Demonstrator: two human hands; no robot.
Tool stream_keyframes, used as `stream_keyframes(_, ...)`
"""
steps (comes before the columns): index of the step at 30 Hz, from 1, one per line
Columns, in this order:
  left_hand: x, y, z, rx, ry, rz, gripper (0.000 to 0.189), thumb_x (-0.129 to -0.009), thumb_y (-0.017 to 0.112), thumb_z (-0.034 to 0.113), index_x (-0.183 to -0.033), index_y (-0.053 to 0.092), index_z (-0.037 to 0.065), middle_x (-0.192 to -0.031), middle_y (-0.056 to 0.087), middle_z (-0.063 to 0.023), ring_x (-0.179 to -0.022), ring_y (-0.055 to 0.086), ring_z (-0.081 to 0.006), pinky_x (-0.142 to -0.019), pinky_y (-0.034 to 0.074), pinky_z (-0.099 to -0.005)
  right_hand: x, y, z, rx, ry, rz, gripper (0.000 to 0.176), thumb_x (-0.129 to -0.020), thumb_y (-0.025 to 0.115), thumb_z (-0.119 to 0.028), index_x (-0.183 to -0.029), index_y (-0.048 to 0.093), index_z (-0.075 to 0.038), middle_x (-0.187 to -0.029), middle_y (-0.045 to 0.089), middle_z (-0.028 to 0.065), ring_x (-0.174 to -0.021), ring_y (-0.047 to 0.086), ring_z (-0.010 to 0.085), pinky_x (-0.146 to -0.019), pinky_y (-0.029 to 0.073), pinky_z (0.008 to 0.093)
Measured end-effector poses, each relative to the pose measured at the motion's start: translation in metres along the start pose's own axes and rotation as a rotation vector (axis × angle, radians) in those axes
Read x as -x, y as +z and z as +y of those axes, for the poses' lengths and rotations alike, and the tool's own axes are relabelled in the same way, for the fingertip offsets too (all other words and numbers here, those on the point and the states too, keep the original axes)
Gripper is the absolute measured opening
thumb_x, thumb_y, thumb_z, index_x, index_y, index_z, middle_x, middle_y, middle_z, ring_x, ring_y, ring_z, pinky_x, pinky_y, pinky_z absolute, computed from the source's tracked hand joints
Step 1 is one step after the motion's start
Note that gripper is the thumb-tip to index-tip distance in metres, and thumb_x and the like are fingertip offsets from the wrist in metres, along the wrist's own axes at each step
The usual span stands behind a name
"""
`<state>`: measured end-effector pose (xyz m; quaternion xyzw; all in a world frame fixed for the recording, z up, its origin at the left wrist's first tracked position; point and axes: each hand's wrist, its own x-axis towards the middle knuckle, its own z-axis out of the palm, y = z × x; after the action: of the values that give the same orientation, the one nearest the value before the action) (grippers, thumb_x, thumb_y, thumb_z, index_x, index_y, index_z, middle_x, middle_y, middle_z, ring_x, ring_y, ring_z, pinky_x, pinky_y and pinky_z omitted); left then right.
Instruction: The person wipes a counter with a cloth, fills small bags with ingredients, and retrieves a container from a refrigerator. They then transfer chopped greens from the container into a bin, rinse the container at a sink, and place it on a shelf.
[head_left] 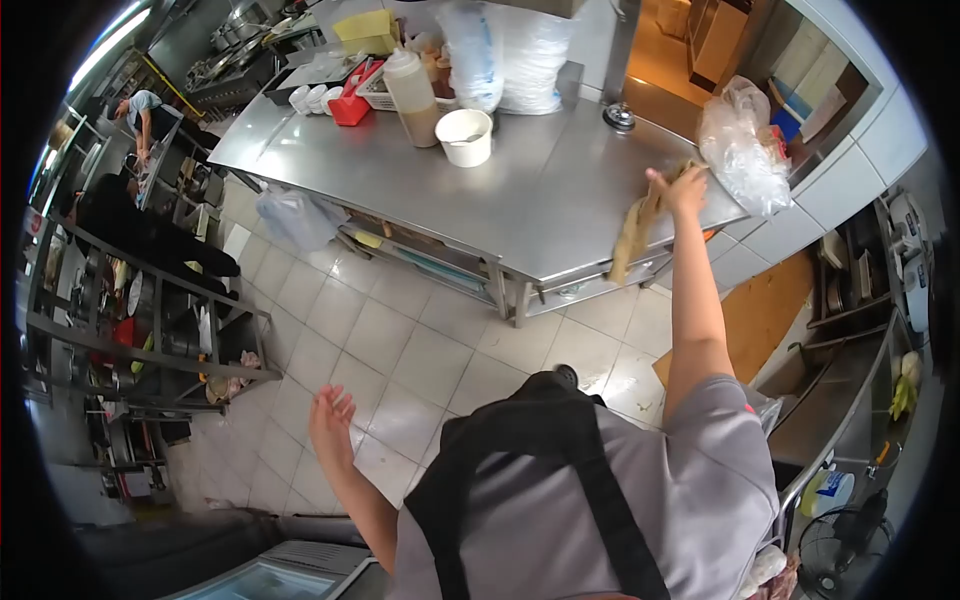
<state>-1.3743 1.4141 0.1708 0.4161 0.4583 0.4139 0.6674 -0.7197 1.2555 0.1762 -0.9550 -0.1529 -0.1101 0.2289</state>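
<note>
My right hand (686,190) is closed on a tan-brown cloth (632,238) at the right end of the steel counter (560,190). The cloth trails from my fingers toward the counter's front edge and hangs slightly past it. My left hand (332,412) is held out in the air over the tiled floor, fingers apart and holding nothing. A clear plastic bag with things inside (742,145) lies just right of my right hand. Behind that hand, a small round metal bell-like object (619,118) stands near the pass-through opening.
On the counter stand a white tub (465,138), a squeeze bottle (412,98), a red container (352,103) and stacked wrapped lids or cups (530,65). A plastic bag (298,215) hangs off its front. Two people (150,115) are at the left by metal racks (150,330).
</note>
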Motion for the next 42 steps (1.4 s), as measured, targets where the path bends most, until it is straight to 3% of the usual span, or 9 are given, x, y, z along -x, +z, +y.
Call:
stream_keyframes(5,-0.005,-0.055,-0.010,0.051,-0.097,0.126,0.035,-0.091,0.049,0.034,-0.114,0.050,0.007,-0.112,0.055,-0.0095,-0.097,0.053,-0.0216,-0.084,0.041,-0.0345,0.011,0.099,-0.034,0.387,-0.110,-0.129,0.089,-0.084,0.031,-0.066,-0.137,0.023,0.005,-0.145,0.019,0.0216,-0.137,0.009,0.0322,-0.110,0.007,0.0446)
stream_keyframes(9,-0.034,-0.065,-0.015,0.102,-0.133,0.179,0.036,-0.092,0.048,0.033,-0.113,0.049,0.004,-0.110,0.055,-0.0116,-0.095,0.054,-0.0225,-0.082,0.044,-0.0348,-0.049,0.139,-0.070,0.324,-0.005,-0.030,0.075,-0.091,0.026,-0.054,-0.135,0.028,0.006,-0.142,0.025,0.0230,-0.136,0.016,0.0335,-0.110,0.013,0.0421)
stream_keyframes(13,-0.094,-0.063,-0.002,-0.011,-0.249,0.015,0.037,-0.091,0.049,0.034,-0.112,0.051,0.004,-0.106,0.058,-0.0106,-0.092,0.057,-0.0230,-0.080,0.045,-0.0347,-0.072,0.160,-0.122,-0.221,-0.401,0.010,0.058,-0.090,0.045,-0.034,-0.129,0.036,0.008,-0.127,0.043,0.0268,-0.121,0.037,0.0404,-0.103,0.029,0.0398)
stream_keyframes(15,-0.127,-0.061,0.008,-0.080,-0.291,-0.020,0.037,-0.090,0.050,0.035,-0.111,0.052,0.005,-0.104,0.060,-0.0095,-0.090,0.059,-0.0229,-0.078,0.046,-0.0347,-0.098,0.141,-0.127,-0.396,0.059,0.162,0.058,-0.079,0.060,-0.016,-0.127,0.038,0.007,-0.122,0.048,0.0254,-0.117,0.042,0.0381,-0.100,0.033,0.0400)
stream_keyframes(17,-0.159,-0.061,0.023,-0.479,-0.381,0.064,0.038,-0.089,0.050,0.034,-0.112,0.052,0.004,-0.104,0.060,-0.0111,-0.087,0.060,-0.0230,-0.074,0.048,-0.0338,-0.137,0.163,-0.113,-0.337,0.107,0.623,0.062,-0.068,0.066,-0.004,-0.124,0.042,0.005,-0.115,0.052,0.0245,-0.111,0.047,0.0371,-0.096,0.037,0.0398)
stream_keyframes(21,-0.225,-0.063,0.035,-0.667,-0.313,0.104,0.037,-0.088,0.053,0.033,-0.110,0.053,0.003,-0.100,0.062,-0.0103,-0.085,0.061,-0.0193,-0.071,0.048,-0.0301,-0.184,0.197,-0.088,-0.307,-0.035,0.312,0.055,-0.067,0.071,-0.010,-0.116,0.050,0.003,-0.105,0.057,0.0212,-0.099,0.055,0.0371,-0.088,0.043,0.0412)
stream_keyframes(31,-0.359,0.025,0.046,-0.618,-0.087,-0.175,0.032,-0.089,0.053,0.028,-0.111,0.053,0.005,-0.103,0.059,-0.0066,-0.090,0.058,-0.0159,-0.075,0.046,-0.0292,-0.166,0.186,-0.151,-0.246,0.011,0.288,0.066,-0.063,0.079,-0.024,-0.115,0.048,0.003,-0.107,0.056,0.0253,-0.104,0.052,0.0398,-0.087,0.043,0.0428)
stream_keyframes(37,-0.428,0.051,0.068,-0.676,0.044,-0.343,0.026,-0.090,0.050,0.023,-0.110,0.054,0.007,-0.103,0.059,-0.0050,-0.089,0.058,-0.0146,-0.074,0.046,-0.0274,-0.061,0.168,-0.098,0.331,-0.354,0.047,0.053,-0.087,0.052,-0.034,-0.134,0.038,-0.015,-0.137,0.036,0.0152,-0.126,0.033,0.0337,-0.103,0.028,0.0459)
stream_keyframes(42,-0.462,0.080,0.079,-0.692,0.101,-0.518,0.024,-0.091,0.050,0.021,-0.108,0.055,0.005,-0.099,0.060,-0.0052,-0.087,0.058,-0.0139,-0.073,0.046,-0.0255,0.045,0.172,-0.190,0.192,-0.308,-0.144,0.054,-0.090,0.043,-0.034,-0.137,0.033,-0.008,-0.141,0.029,0.0170,-0.134,0.022,0.0298,-0.108,0.017,0.0482)
